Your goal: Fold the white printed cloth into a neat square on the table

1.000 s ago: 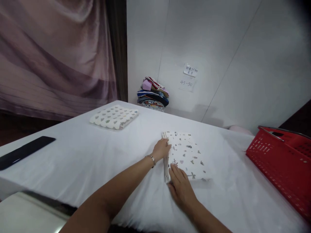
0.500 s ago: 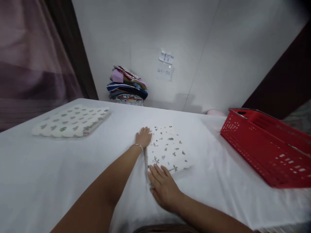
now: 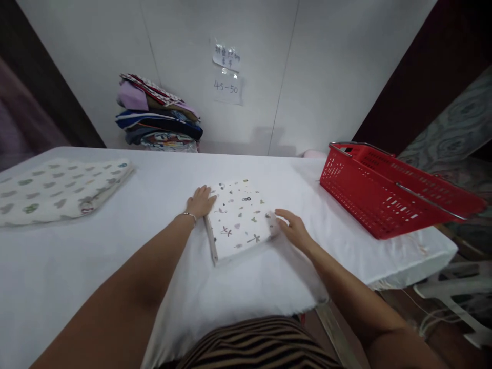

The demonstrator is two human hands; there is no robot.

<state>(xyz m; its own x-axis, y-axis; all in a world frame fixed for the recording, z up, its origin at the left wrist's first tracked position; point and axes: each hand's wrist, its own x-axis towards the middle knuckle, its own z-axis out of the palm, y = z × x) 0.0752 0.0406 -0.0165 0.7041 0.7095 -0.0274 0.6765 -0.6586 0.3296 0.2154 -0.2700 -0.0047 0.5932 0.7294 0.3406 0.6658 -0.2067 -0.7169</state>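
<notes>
A folded white cloth (image 3: 238, 218) with small printed figures lies flat on the white-covered table (image 3: 161, 287) in front of me. My left hand (image 3: 200, 202), with a bracelet at the wrist, rests at its upper left corner, fingers stretched out. At the cloth's right edge is my right hand (image 3: 294, 228), fingers loosely curved and apart; I cannot tell whether the fingertips touch the fabric. Neither hand grips anything. Farther left lies a second folded cloth (image 3: 57, 189), cream with grey and green patches.
A red plastic basket (image 3: 384, 195) with metal handles stands on the right side of the table. Against the wall rises a pile of folded fabrics (image 3: 159, 115). Paper signs (image 3: 226, 77) are taped to the wall. A white chair (image 3: 457, 292) is at lower right.
My right hand has moved from the cloth's near left corner to its right edge. My left hand stays at the upper left corner. The view has turned rightward.
</notes>
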